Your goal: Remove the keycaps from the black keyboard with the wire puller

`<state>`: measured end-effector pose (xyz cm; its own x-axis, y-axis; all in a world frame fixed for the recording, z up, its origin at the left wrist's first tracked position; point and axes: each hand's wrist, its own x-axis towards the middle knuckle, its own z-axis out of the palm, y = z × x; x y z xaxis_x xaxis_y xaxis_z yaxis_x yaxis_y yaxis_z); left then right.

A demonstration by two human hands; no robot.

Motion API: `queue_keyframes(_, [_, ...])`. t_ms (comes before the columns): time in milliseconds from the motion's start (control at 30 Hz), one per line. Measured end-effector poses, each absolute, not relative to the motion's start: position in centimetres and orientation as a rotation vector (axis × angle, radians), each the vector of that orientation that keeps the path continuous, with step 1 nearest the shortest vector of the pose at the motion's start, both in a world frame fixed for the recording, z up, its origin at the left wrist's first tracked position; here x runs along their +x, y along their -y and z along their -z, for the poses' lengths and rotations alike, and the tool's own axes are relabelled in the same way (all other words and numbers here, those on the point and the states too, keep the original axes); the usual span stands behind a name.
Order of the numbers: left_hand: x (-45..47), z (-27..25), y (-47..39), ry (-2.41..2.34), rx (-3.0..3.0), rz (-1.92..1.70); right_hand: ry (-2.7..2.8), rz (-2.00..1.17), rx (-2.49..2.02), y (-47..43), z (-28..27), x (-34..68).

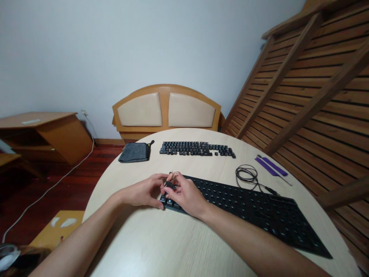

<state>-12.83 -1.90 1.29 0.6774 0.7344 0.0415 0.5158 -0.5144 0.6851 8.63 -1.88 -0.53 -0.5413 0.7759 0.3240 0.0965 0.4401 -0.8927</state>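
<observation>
A black keyboard (230, 204) lies slantwise on the table, most of its key positions bare of caps. At its left end my right hand (188, 194) is closed, pinching a dark keycap (169, 185) between thumb and fingers. A thin wire-like piece (173, 177) shows at those fingertips; its kind is unclear. My left hand (144, 191) grips the keyboard's left end, thumb at the near corner and bent fingers close to the keycap. A few fitted keycaps (170, 202) show below my fingers. Farther back, loose black keycaps (184, 147) lie in rows.
The round pale table (138, 238) carries a grey cloth pouch (134, 152) at back left. On the right are a coiled black cable (246, 176) and a purple brush-like item (271, 166). A wooden slatted frame (311, 104) leans beyond the right edge; a headboard (165, 109) stands behind.
</observation>
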Motion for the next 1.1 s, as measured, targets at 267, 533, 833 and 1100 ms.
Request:
queue_keyframes(267, [-12.1, -2.5, 2.8, -1.026, 2.275, -0.419, 2.027, -0.926, -0.957, 1.7, 0.3, 8.5])
queue_keyframes(533, [-10.7, -4.2, 3.8, -1.013, 2.428, -0.338, 1.784, -1.399, -0.878, 0.9, 1.0, 8.0])
queue_keyframes(833, [-10.7, -4.5, 4.2, -1.084, 2.531, -0.197, 1.688, -1.447, -0.903, 1.2, 0.9, 8.1])
queue_keyframes(1100, [-11.8, -4.6, 3.9, -1.122, 2.346, -0.337, 1.540, -1.510, -0.933, 0.7, 0.3, 8.2])
